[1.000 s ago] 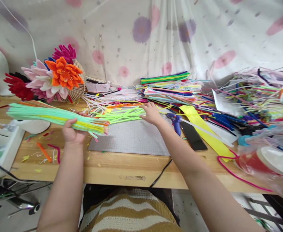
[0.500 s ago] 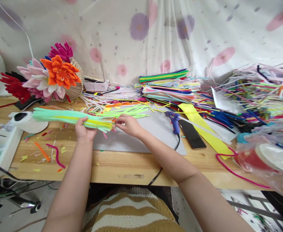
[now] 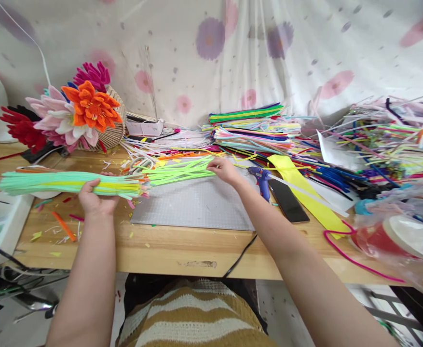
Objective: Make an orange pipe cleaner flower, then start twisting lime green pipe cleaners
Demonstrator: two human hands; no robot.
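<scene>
My left hand is wrapped round a thick bundle of mint-green and yellow pipe cleaners, held level above the left of the table. Orange and pink ends show among them. My right hand has its fingers pinched at the right end of the loose lime-green pipe cleaners. What lies between its fingertips is too small to make out. Those lime stems spread over the back of a grey cutting mat. A blue glue gun lies just right of my right hand.
Behind are stacked bundles of coloured pipe cleaners. Fuzzy flowers stand back left, a white box front left. A phone, yellow ribbon and plastic-wrapped spool lie right. Scraps dot the left table.
My left hand has carried the bundle to the left. My right hand has left the bundle's right end and moved right, to the lime-green pipe cleaners.
</scene>
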